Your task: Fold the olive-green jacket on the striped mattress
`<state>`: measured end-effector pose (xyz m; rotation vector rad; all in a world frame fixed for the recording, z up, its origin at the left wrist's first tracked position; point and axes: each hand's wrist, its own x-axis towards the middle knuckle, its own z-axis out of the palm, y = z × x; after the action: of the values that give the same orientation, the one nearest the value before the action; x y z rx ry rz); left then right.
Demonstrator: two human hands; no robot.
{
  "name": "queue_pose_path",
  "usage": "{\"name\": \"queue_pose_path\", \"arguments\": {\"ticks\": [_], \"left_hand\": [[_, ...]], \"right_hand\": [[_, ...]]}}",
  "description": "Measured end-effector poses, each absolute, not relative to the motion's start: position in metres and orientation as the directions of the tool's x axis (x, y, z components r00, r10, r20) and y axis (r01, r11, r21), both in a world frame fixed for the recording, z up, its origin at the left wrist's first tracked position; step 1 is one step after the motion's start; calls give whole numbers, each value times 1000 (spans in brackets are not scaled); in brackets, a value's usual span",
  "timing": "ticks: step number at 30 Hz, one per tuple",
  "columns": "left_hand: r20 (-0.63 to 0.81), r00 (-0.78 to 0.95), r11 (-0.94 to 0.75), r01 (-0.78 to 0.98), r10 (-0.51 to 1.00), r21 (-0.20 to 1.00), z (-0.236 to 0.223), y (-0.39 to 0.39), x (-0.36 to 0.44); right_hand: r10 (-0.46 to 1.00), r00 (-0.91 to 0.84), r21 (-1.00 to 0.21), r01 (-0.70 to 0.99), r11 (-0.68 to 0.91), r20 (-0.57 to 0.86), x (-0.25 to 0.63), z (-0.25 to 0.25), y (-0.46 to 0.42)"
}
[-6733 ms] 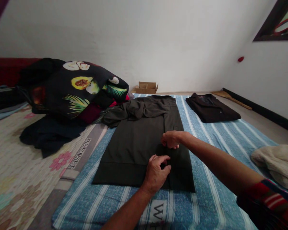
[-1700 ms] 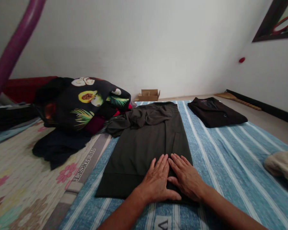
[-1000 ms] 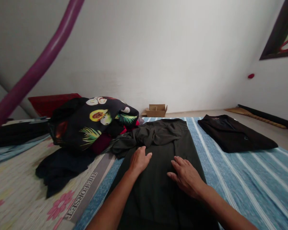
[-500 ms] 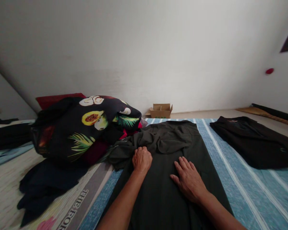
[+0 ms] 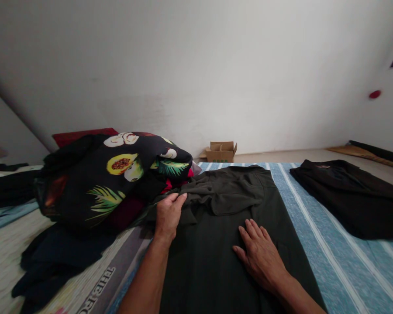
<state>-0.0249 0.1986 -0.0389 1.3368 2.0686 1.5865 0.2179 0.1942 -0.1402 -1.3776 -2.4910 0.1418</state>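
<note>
A dark grey-green shirt (image 5: 212, 261) is spread over the blue striped bedding, its far end toward the wall. One bunched, wrinkled sleeve (image 5: 229, 196) lies across its upper part. At the shirt's left side, my left hand (image 5: 168, 216) is closed, thumb and fingers pinching the sleeve's fabric. My right hand (image 5: 257, 248) rests flat on the shirt's right half, fingers spread, holding nothing.
To the left is a heap of clothes with a black fruit-print garment (image 5: 118, 174) on top. A folded black garment (image 5: 350, 196) lies at the right on the striped sheet (image 5: 314, 209). An open cardboard box (image 5: 221, 152) stands by the wall.
My left hand has moved left from the shirt's middle and now pinches the sleeve, drawing the fabric with it. My right hand stays flat in about the same spot.
</note>
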Motion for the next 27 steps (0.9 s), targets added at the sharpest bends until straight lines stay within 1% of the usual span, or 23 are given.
{"name": "queue_pose_path", "arguments": {"ticks": [2, 4, 6, 7, 8, 9, 10, 12, 14, 16, 19, 21, 23, 24, 27], "left_hand": [[286, -504, -21, 467, 815, 884, -25, 188, -22], [191, -344, -16, 453, 919, 891, -12, 177, -17], [53, -127, 16, 489, 990, 872, -3, 170, -11], [-8, -46, 31, 518, 999, 855, -2, 169, -10], [-45, -9, 42, 550, 999, 834, -4, 170, -8], [-48, -25, 53, 586, 999, 809, -8, 173, -8], [-18, -87, 69, 628, 996, 775, -14, 178, -9], [86, -246, 121, 717, 966, 687, -30, 188, -12], [143, -335, 184, 772, 931, 609, -45, 198, -14], [112, -321, 202, 793, 941, 575, -55, 203, -13], [54, -258, 184, 805, 965, 564, -64, 204, -5], [42, -266, 200, 810, 963, 552, -69, 204, 1], [31, -290, 221, 791, 957, 570, -74, 204, 4], [19, -298, 227, 764, 954, 604, -77, 205, 5], [-24, -303, 210, 601, 953, 771, -83, 204, 6]], "right_hand": [[844, -504, -221, 815, 535, 184, 218, -138, 194], [845, -506, -220, 816, 534, 172, 218, -136, 194], [846, -506, -224, 816, 532, 166, 218, -133, 194], [847, -506, -228, 816, 531, 162, 218, -132, 194], [849, -506, -233, 816, 529, 156, 218, -132, 194], [851, -504, -239, 816, 526, 149, 218, -131, 194], [853, -503, -246, 816, 522, 141, 217, -130, 194], [857, -499, -264, 816, 514, 127, 217, -129, 194], [861, -496, -286, 813, 507, 117, 217, -129, 194], [862, -493, -303, 810, 503, 113, 217, -128, 195], [863, -493, -312, 807, 501, 110, 217, -127, 195], [863, -492, -310, 808, 501, 113, 218, -127, 195], [861, -493, -307, 806, 505, 123, 218, -126, 194], [860, -493, -306, 805, 508, 130, 219, -127, 194], [856, -492, -304, 800, 516, 159, 219, -129, 194]]}}
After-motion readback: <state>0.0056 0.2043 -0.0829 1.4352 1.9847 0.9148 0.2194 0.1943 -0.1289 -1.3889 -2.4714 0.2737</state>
